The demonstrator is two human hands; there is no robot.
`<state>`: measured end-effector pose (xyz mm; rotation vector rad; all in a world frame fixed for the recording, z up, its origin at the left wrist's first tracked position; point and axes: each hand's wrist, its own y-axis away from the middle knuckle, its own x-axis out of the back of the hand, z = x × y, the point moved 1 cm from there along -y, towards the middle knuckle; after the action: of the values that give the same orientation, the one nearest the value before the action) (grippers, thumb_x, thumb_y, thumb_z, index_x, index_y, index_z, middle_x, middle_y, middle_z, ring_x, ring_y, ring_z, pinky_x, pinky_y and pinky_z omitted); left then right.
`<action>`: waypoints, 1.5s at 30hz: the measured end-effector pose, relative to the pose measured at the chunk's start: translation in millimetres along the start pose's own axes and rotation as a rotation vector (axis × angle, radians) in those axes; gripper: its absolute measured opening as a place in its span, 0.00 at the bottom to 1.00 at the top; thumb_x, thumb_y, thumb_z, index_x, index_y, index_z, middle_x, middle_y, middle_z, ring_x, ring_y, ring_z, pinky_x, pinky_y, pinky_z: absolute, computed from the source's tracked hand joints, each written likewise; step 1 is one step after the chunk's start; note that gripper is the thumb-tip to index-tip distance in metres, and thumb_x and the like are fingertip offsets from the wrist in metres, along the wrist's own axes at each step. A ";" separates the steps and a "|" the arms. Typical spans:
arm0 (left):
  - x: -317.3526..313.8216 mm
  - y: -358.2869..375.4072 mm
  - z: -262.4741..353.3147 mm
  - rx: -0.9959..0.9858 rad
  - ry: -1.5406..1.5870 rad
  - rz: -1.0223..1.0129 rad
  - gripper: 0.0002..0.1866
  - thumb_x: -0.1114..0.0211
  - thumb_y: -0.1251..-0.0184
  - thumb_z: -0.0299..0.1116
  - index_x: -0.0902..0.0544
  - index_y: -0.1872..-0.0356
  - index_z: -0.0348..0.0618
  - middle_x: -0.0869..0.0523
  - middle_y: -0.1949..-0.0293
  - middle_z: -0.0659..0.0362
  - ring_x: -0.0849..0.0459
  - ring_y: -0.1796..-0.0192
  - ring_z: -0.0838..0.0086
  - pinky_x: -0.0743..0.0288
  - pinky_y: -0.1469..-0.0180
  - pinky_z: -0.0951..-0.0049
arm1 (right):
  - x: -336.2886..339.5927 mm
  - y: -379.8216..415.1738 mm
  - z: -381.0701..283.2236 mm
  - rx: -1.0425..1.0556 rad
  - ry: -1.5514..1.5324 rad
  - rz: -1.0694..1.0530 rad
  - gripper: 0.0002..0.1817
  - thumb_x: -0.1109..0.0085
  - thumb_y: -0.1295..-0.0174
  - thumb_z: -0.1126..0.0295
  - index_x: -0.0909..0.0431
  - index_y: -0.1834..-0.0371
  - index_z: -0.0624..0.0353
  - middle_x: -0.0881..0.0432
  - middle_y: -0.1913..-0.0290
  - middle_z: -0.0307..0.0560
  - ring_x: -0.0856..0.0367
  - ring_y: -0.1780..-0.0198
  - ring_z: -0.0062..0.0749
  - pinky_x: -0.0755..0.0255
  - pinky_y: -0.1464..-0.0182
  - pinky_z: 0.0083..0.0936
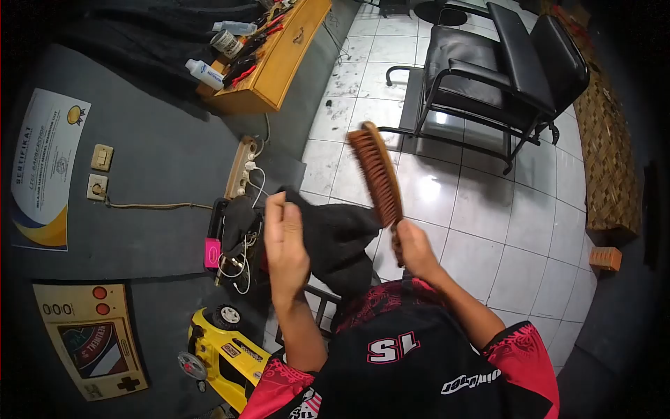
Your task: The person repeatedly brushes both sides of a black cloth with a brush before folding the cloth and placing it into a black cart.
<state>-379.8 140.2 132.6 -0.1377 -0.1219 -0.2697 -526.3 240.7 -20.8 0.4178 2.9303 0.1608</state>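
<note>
In my right hand [417, 250] is a wooden-handled brush [382, 171] with reddish-brown bristles. It stands nearly upright in view, bristles facing left, with my fingers wrapped round the handle's lower end. My left hand [285, 241] is raised to the left of it, fingers pressed together at the top edge of a black cloth [338, 234]. The cloth spreads from behind those fingers toward the brush, and its right tip overlaps the area beside the lower bristles. Part of the cloth is hidden behind my left hand.
A black padded chair [467, 59] stands on the white tiled floor [481, 223]. Bottles and tools sit on a wooden shelf [272, 77] at upper left. Tangled white cables [241, 269] and a yellow toy car [227, 363] lie left. An orange block [605, 258] is far right.
</note>
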 end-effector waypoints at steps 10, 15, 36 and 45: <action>44.3 22.0 47.2 -0.203 0.351 0.490 0.23 0.52 0.29 0.35 0.37 0.37 0.33 0.26 0.47 0.49 0.24 0.45 0.64 0.30 0.43 0.69 | 59.6 -1.0 174.3 -0.292 1.164 -0.454 0.19 0.61 0.34 0.54 0.29 0.46 0.47 0.18 0.67 0.54 0.20 0.62 0.51 0.26 0.61 0.44; 46.8 22.8 44.7 -0.070 0.121 0.516 0.22 0.52 0.28 0.35 0.35 0.38 0.32 0.28 0.43 0.48 0.26 0.43 0.62 0.31 0.41 0.66 | 116.0 26.2 267.3 -0.472 1.089 -0.265 0.32 0.66 0.34 0.46 0.20 0.66 0.65 0.20 0.75 0.61 0.19 0.71 0.51 0.26 0.64 0.43; 30.7 12.0 45.2 -0.213 0.144 0.585 0.13 0.55 0.26 0.37 0.30 0.51 0.40 0.28 0.62 0.66 0.31 0.61 0.85 0.36 0.55 0.84 | 89.0 6.7 237.1 0.025 1.168 -0.179 0.23 0.64 0.32 0.51 0.29 0.67 0.61 0.23 0.80 0.57 0.22 0.78 0.53 0.29 0.74 0.46; -24.9 21.2 21.2 0.062 0.717 0.128 0.14 0.50 0.30 0.27 0.36 0.45 0.38 0.21 0.58 0.57 0.22 0.59 0.80 0.27 0.54 0.79 | 27.0 5.9 3.9 -0.116 -0.013 0.233 0.26 0.64 0.32 0.46 0.36 0.76 0.57 0.35 0.85 0.36 0.38 0.85 0.19 0.44 0.84 0.20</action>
<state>-400.0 170.0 147.5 0.0184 0.5886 -0.1740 -549.5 254.4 -28.2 0.7379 2.8336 0.3551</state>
